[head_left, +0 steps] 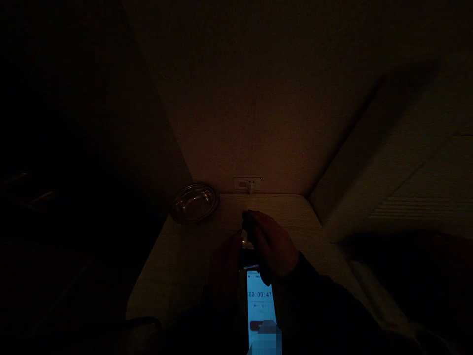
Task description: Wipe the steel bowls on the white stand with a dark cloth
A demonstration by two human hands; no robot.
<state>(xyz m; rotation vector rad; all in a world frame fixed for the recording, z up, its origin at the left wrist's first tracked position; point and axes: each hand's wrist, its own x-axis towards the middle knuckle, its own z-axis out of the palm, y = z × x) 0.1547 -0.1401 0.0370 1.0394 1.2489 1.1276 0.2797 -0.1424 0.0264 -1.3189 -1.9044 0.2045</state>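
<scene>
The scene is very dark. My right hand [275,244] is closed, its fingers bent round a small dark item whose kind I cannot make out. Close to its left is my left hand [224,261], dim, with the fingertips pinched together. A thin dark piece and a small shiny spot show between the two hands, too dark to name. Below them glows a phone [261,301], its screen showing a timer at 00:00:47. The lower part of the screen is blurred out by blocks.
A shiny metal bowl [194,203] stands at the back left corner of the pale table [291,209]. Behind the table, a wall socket [247,184] has a plug in it. On the right rises a light panel [369,162]; the left side is nearly black.
</scene>
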